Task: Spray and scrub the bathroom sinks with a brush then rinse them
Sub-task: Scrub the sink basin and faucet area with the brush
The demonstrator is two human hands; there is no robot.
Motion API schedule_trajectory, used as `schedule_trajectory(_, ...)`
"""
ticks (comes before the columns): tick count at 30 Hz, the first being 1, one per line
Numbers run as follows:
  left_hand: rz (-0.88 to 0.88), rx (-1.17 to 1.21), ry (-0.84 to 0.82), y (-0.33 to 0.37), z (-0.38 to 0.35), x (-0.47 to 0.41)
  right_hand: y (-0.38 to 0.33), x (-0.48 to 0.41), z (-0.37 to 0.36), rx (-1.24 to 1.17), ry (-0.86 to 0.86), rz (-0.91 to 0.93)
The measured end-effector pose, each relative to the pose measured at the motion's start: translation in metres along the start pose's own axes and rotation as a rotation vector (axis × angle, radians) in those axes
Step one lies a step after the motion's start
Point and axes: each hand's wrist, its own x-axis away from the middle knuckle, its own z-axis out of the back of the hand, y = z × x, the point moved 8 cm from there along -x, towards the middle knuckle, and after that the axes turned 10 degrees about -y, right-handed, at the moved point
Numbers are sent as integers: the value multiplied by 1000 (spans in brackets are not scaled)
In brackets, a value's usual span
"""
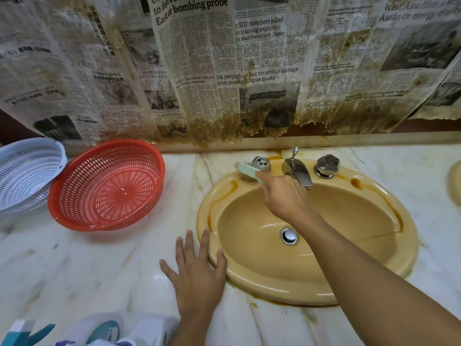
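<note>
Two hands over a yellow sink (287, 293) at centre right. Right hand (282, 196), mid-frame, fingers curled round the handle of a pale green brush (245, 171). Brush head down on the sink's back ledge, upper centre, tight against the left knob (260, 164). Just right of it, the spout (298, 172), then the right knob (327, 166). Left hand (197, 273), lower centre, flat on the marble counter (99, 265), fingers straight and spread, gripping nothing, fingertips at the sink's left rim. Chrome drain (288, 236) at the bowl's bottom; brown stains along the ledge and rim. Left of the sink, a red basket (107, 186) tipped toward the camera, overlapping a white basket (25, 171) at the left edge. Across the top, stained newspaper (224, 71), its lower edge torn. Bottom left, blurred white and teal containers (104, 330).
</note>
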Motion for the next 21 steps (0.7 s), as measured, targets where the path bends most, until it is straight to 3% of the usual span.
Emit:
schedule_trajectory(13, -2, -1, 12, -1, -2, 0, 9, -4, -2, -136, 86, -38)
schedule_trajectory(17, 2, 0, 10, 1, -2, 0, 46, 28, -19, -621, 272, -221)
schedule_trajectory(21, -6, -18, 14, 2, -2, 0, 61, 29, -72, -1497, 251, -500)
